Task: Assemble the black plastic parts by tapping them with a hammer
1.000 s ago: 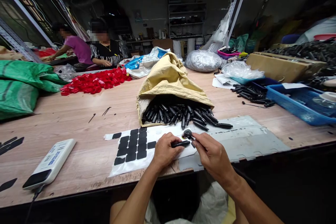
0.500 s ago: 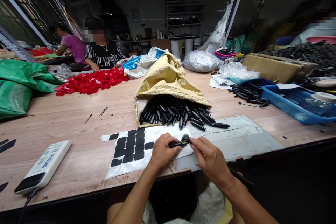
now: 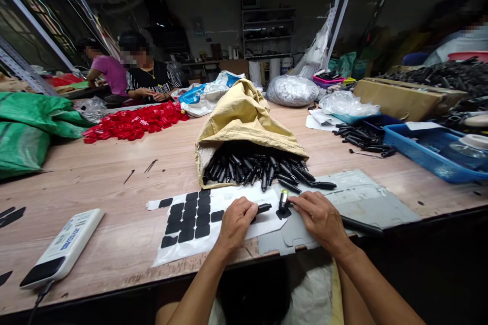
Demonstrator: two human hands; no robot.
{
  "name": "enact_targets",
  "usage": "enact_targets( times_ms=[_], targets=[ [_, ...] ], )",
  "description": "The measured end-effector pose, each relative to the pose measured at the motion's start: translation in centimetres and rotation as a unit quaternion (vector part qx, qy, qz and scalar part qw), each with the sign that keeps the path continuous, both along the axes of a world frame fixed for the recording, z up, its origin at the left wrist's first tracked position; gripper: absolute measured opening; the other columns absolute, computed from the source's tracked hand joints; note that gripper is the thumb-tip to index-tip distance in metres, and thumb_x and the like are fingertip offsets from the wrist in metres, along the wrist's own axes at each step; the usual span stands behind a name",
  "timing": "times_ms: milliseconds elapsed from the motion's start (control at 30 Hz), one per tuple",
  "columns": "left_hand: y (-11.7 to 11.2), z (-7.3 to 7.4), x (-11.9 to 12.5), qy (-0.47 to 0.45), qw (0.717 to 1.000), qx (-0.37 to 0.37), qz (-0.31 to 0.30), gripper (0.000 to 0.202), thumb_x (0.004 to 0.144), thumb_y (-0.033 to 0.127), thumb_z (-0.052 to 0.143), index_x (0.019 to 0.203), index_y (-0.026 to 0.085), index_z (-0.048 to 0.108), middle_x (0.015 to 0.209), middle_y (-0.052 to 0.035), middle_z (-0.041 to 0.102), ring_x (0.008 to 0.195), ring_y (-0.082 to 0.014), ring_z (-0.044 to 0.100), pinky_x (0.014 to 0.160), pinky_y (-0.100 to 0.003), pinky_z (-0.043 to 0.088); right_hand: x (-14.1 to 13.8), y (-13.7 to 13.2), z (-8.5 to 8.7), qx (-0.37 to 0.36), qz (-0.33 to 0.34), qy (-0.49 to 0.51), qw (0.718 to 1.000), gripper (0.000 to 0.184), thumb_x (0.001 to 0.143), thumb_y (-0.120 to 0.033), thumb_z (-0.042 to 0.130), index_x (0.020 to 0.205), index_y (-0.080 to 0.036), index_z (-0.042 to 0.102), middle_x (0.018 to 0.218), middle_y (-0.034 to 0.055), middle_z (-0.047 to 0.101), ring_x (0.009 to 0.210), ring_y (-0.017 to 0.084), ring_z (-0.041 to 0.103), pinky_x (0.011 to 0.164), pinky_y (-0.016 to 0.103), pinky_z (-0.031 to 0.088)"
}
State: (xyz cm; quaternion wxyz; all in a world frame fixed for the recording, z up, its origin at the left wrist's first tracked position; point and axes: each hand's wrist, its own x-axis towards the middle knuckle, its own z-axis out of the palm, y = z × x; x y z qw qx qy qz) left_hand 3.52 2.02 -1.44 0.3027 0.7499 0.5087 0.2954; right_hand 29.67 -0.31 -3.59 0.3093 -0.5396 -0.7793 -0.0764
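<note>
My left hand (image 3: 237, 221) is closed on a black pen-like tube (image 3: 264, 208), whose end sticks out to the right above the white backing sheet (image 3: 224, 231). Rows of black rounded-square stickers (image 3: 186, 213) lie on that sheet. With my right hand (image 3: 318, 216), I pinch the side of a small black piece with a shiny band and a yellow-green top (image 3: 284, 199). It stands upright over a dark flat patch (image 3: 283, 213) at the sheet's right edge. Just behind, many black tubes (image 3: 263, 165) spill from a yellow woven sack (image 3: 244, 117).
A grey board (image 3: 366, 198) lies under my right hand. At the left stand a white device with a cable (image 3: 63, 249) and green sacks (image 3: 34, 132). Red parts (image 3: 133, 122) are heaped near a co-worker (image 3: 148, 71). A blue basket (image 3: 427, 150) sits at the right.
My right hand has moved right with the small piece, away from the tube in my left hand. The piece has turned, its yellow-green end now up. The co-worker's hands have come together.
</note>
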Motion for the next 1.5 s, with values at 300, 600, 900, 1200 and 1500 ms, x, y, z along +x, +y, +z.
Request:
enact_targets(
  times_ms=[300,600,900,1200,1500],
  targets=[
    [-0.1,-0.1,0.0,0.0,1.0,-0.005,0.007,0.049,0.104,0.044,0.033,0.073,0.021,0.064,0.081,-0.0024,0.059,0.084,-0.0193,0.055,0.077,-0.031,0.039,-0.3,-0.3,-0.3,-0.022,-0.009,0.005,1.0,0.028,0.097,-0.019,0.052,0.119,-0.025,0.067,0.096,0.0046,0.065,0.091,0.021,0.055,0.088,0.035,0.044],
    [-0.8,0.9,0.2,-0.01,1.0,0.019,-0.007,0.045,0.102,0.043,0.041,0.068,0.019,0.057,0.077,-0.0025,0.056,0.08,-0.0191,0.053,0.075,-0.03,0.039,-0.7,-0.3,0.2,-0.038,-0.036,0.01,0.999,0.023,0.093,-0.022,0.057,0.113,-0.024,0.068,0.095,0.0042,0.064,0.092,0.021,0.056,0.085,0.034,0.043],
    [-10.2,1.9,-1.0,0.019,0.975,-0.136,-0.175,0.033,0.097,0.049,0.048,0.095,0.024,0.069,0.085,-0.0019,0.071,0.079,-0.018,0.064,0.071,-0.026,0.043,-0.7,-0.2,0.0,-0.03,-0.038,0.001,0.999,0.023,0.094,-0.022,0.056,0.113,-0.023,0.068,0.095,0.0044,0.063,0.091,0.021,0.055,0.084,0.034,0.042],
    [-12.5,-2.6,-1.1,0.185,0.94,-0.243,-0.152,0.025,0.086,0.033,0.062,0.108,0.025,0.07,0.103,-0.0052,0.075,0.096,-0.0256,0.07,0.081,-0.031,0.049,-0.9,-0.4,0.2,-0.026,-0.041,-0.001,0.999,0.022,0.093,-0.021,0.056,0.111,-0.023,0.068,0.094,0.0043,0.062,0.09,0.021,0.054,0.083,0.034,0.041],
    [3.2,6.6,-0.4,0.091,0.99,0.073,0.084,0.028,0.096,0.027,0.051,0.119,0.024,0.067,0.112,-0.0045,0.067,0.093,-0.0186,0.065,0.083,-0.03,0.05,-0.8,-0.3,0.1,-0.036,-0.039,0.007,0.999,0.022,0.094,-0.022,0.054,0.112,-0.024,0.067,0.095,0.0042,0.062,0.091,0.021,0.054,0.084,0.034,0.041]
  ],
)
